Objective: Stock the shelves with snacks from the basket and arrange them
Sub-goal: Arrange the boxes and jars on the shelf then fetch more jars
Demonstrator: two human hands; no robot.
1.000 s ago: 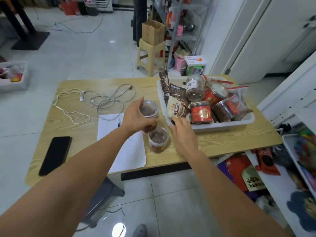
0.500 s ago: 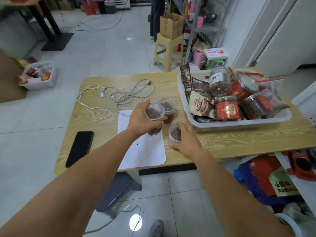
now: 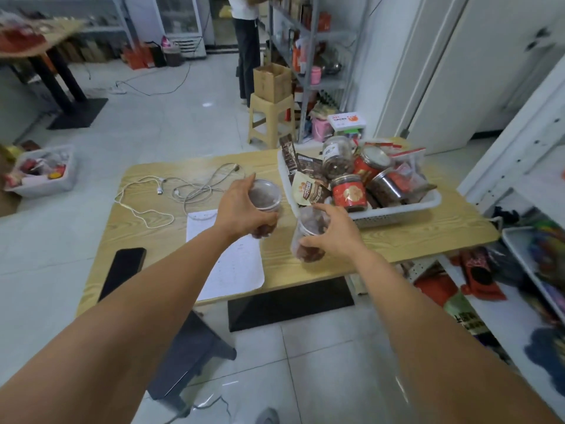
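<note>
Left hand [image 3: 241, 209] wraps one clear plastic tub of dark snacks [image 3: 263, 206] | right hand [image 3: 333, 232] wraps a second tub [image 3: 308, 237] | we hold both above the wooden table [image 3: 397, 240], beside the white basket [image 3: 397, 209], likely for shelving.

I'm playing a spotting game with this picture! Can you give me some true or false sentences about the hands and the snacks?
1. Each hand holds a clear jar. True: the left hand grips one clear jar, the right hand another jar.
2. The white basket is empty. False: it is full of jars and snack packets.
3. A black phone lies on the table. True.
4. The red-labelled jar is on the floor. False: it stands in the basket.
5. The cables lie inside the basket. False: they lie on the table.
</note>
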